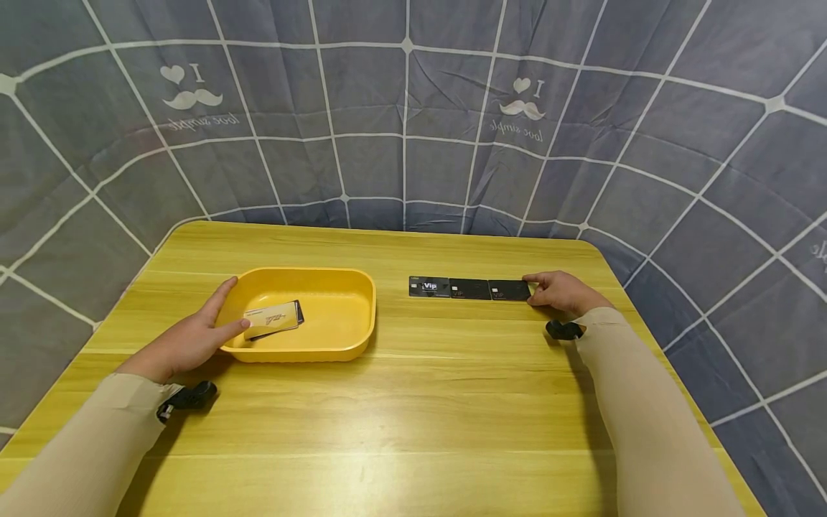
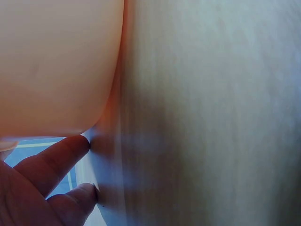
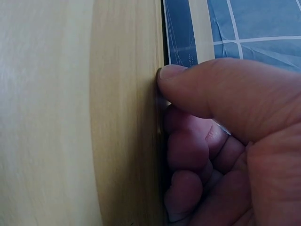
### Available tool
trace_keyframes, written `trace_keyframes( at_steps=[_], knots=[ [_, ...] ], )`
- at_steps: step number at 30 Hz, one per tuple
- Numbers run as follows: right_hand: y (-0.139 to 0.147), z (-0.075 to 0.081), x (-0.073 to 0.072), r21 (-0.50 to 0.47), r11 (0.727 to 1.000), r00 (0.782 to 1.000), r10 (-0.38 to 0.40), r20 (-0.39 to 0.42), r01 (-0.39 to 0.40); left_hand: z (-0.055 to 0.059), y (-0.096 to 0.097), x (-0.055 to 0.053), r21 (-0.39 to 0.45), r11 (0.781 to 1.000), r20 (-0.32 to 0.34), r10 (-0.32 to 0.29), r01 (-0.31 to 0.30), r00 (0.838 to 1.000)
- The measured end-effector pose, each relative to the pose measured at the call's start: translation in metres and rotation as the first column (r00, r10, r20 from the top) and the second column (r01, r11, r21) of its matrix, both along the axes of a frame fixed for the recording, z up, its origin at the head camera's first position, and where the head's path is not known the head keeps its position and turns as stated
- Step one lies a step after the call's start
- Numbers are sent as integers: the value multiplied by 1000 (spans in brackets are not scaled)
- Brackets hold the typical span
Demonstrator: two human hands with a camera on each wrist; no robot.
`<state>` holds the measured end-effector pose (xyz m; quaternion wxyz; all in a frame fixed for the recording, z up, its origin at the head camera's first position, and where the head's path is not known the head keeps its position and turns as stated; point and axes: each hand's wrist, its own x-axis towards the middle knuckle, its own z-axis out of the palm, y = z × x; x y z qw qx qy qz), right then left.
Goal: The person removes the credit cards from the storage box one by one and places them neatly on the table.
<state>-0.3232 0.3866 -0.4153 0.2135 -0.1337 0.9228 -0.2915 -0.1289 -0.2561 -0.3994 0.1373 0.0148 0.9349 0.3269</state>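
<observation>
On the left of the table, my left hand (image 1: 184, 343) grips the left end of a yellow plastic tray (image 1: 342, 355). Its thumb reaches over the rim beside the cards, and its fingers (image 2: 54, 160) lie along the outer wall. Inside the tray a gold card (image 1: 271, 318) overlaps a dark card (image 1: 300, 313). To the right, my right hand (image 1: 561, 291) pinches the right end of a black VIP card (image 1: 507, 289) between thumb and index finger. That card lies in a row with a second black card (image 1: 469, 288) and a black Vip card (image 1: 429, 286).
The wooden table (image 1: 413, 416) carries the tray and the card row. Behind it hangs a grey checked curtain (image 1: 446, 172), which curves round both sides. A black wrist device (image 1: 564, 330) sits under the right wrist and another black device (image 1: 187, 396) under the left.
</observation>
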Motion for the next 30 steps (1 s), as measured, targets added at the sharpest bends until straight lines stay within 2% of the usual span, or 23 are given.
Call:
trace_keyframes(
  at_steps=[15, 30],
  knots=[
    [-1, 4, 4, -14, 1000, 999, -18, 32, 19, -2, 0, 0, -3, 1000, 5, 3, -3, 1000],
    [-10, 5, 0, -24, 999, 998, -48, 32, 49, 0, -15, -23, 7, 999, 8, -32, 32, 999]
  ],
)
